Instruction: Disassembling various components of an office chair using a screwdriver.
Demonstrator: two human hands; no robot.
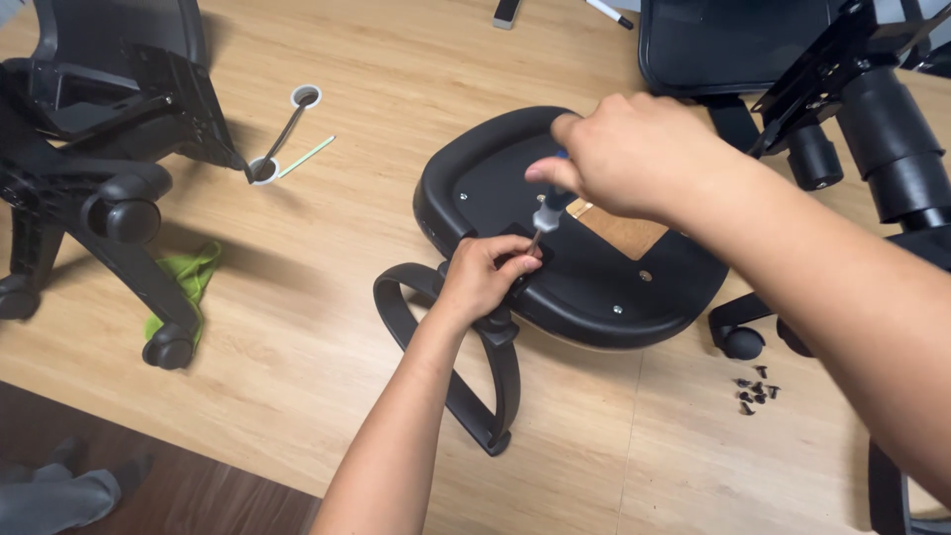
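A black chair seat (594, 282) lies upside down on the wooden floor, its rounded underside facing up, with small silver screws near the rim and a bare brown wooden patch near the middle. A black loop-shaped armrest (466, 381) rests against the seat's near-left edge, its bracket lying on the underside and its loop stretched flat on the floor. A screwdriver (548, 213) with a blue-and-grey handle stands tilted, its tip at that bracket.
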